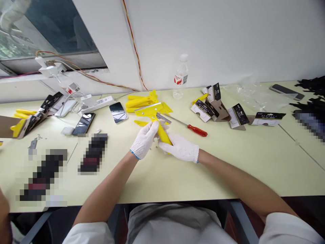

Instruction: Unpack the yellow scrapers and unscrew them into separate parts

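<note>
From the head camera, both hands wear white knit gloves and meet over the pale table [228,169]; the left hand [144,139] has its fingers curled round the upper part of the handle of a yellow scraper [154,117], and the right hand [181,148] is clamped round the lower end of that handle; the scraper is lifted just above the table, its wide head tilted away toward the wall; a small metal piece seems to sit between the 2 hands, though it is too small to be sure; behind the scraper lies a heap of yellow scrapers [142,101]; a red-handled screwdriver [189,126] lies just right of the head; 2 phones [118,112] rest to the left; a plastic bottle [181,78] stands by the wall; cardboard packaging cards [212,106] lie to the right.
</note>
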A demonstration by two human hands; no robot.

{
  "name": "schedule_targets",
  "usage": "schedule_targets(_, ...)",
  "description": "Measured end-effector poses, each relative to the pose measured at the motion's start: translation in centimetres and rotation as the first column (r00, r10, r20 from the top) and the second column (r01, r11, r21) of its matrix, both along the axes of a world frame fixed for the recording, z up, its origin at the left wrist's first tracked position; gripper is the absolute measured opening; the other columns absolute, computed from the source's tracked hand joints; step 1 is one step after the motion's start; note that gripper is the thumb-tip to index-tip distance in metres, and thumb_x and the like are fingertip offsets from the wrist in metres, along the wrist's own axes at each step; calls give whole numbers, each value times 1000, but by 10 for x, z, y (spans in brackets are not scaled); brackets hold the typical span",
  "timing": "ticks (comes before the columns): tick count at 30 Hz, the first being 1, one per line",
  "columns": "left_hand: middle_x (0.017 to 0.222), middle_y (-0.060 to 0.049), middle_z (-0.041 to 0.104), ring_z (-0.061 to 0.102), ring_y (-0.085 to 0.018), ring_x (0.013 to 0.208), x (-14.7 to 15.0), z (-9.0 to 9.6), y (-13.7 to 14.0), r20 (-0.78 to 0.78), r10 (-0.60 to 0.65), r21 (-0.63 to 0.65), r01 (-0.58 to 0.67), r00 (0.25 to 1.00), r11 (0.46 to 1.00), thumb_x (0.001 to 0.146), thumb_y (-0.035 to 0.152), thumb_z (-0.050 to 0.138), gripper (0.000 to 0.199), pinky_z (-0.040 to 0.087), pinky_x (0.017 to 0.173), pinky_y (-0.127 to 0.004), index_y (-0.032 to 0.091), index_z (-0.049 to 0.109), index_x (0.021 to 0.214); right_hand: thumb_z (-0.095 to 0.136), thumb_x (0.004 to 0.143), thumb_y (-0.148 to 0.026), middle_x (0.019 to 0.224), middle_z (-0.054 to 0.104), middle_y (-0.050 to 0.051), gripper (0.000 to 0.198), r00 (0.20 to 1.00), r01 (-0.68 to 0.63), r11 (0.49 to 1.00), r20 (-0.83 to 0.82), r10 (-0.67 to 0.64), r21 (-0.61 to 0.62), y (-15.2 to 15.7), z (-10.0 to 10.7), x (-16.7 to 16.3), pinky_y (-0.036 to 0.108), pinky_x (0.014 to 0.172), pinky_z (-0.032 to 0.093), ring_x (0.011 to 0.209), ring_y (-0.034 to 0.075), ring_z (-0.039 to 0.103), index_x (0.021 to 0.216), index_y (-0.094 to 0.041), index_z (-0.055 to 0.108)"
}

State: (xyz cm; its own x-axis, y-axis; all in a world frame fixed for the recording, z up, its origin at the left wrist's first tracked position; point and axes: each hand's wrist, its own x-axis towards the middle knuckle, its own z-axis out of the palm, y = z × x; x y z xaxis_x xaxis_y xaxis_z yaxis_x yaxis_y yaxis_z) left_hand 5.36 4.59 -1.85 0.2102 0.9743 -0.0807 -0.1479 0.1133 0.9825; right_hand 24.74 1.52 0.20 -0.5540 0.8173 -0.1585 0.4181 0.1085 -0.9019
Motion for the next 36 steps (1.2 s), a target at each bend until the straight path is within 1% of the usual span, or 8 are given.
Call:
schedule_targets(4, 90, -7, 78, 77, -24, 77, -7, 7, 4, 54, 105, -21, -104, 993, 994, 84, 85, 88, 71, 59, 66, -35, 21, 69, 108, 75, 106, -56, 108, 78, 11, 35, 966, 147, 978, 192, -174, 145, 12, 2, 29, 44, 85, 56, 94, 29, 72, 116, -23, 70)
schedule_targets(7, 73, 3, 67, 65, -17, 53, -25, 18, 16, 6, 296, 29, -296, 955, 955, 83, 76, 94, 66, 51, 52, -32, 25, 59, 104, 90, 95, -56, 123, 74, 21, 44, 697, 304, 839, 495, -518, 450, 31, -4, 67, 47, 91, 55, 114, 40, 72, 110, -20, 69)
schedule_targets(10, 68, 7, 60, 54, -12, 43, -42, 26, 24, -62, 349, 109, -341, 935, 934, 87, 71, 94, 63, 42, 46, -28, 27, 51, 99, 86, 97, -61, 121, 73, 25, 45, 511, 192, 863, 703, -495, 468, 47, -14, 99, 46, 86, 53, 109, 41, 72, 95, -20, 67)
schedule_targets(13, 66, 6, 57, 48, -11, 42, -50, 27, 28, -87, 366, 124, -355, 926, 927, 94, 79, 82, 59, 37, 43, -28, 25, 61, 104, 67, 111, -52, 104, 75, 20, 36, 575, 142, 913, 719, -391, 383, 53, -23, 113, 42, 77, 48, 93, 35, 71, 90, -23, 62)
schedule_targets(22, 73, 6, 66, 54, -10, 44, -53, 20, 30, -132, 392, 183, -367, 910, 912, 93, 42, 93, 35, 43, 46, -25, 26, 65, 106, 56, 113, -54, 75, 54, 1, 36, 844, 393, 842, 218, -490, 370, 35, -18, 110, 36, 66, 40, 69, 23, 52, 89, -28, 47)
schedule_targets(28, 83, 4, 73, 53, -8, 42, -51, 20, 28, -129, 366, 227, -332, 922, 916, 96, 33, 87, 42, 42, 44, -25, 27, 71, 135, 49, 115, -67, 72, 59, -1, 45, 960, 278, 955, -3, -280, -99, 6, -14, 75, 34, 58, 43, 58, 19, 55, 97, -26, 58)
schedule_targets(33, 93, 2, 78, 57, -9, 46, -54, 12, 29, -247, 326, 261, -261, 913, 929, 94, 29, 83, 49, 46, 48, -24, 27, 71, 141, 54, 112, -59, 70, 58, -2, 40, 968, 247, 961, 13, -251, 125, 2, -36, 65, 34, 60, 40, 61, 19, 49, 94, -25, 63)
schedule_targets(36, 92, 0, 79, 56, -10, 46, -57, 6, 30, -293, 297, 260, -224, 909, 939, 93, 28, 81, 48, 45, 48, -25, 27, 72, 140, 45, 115, -62, 66, 53, -3, 50, 972, 233, 968, -10, -234, 91, 3, -44, 67, 35, 63, 41, 61, 20, 51, 101, -23, 73)
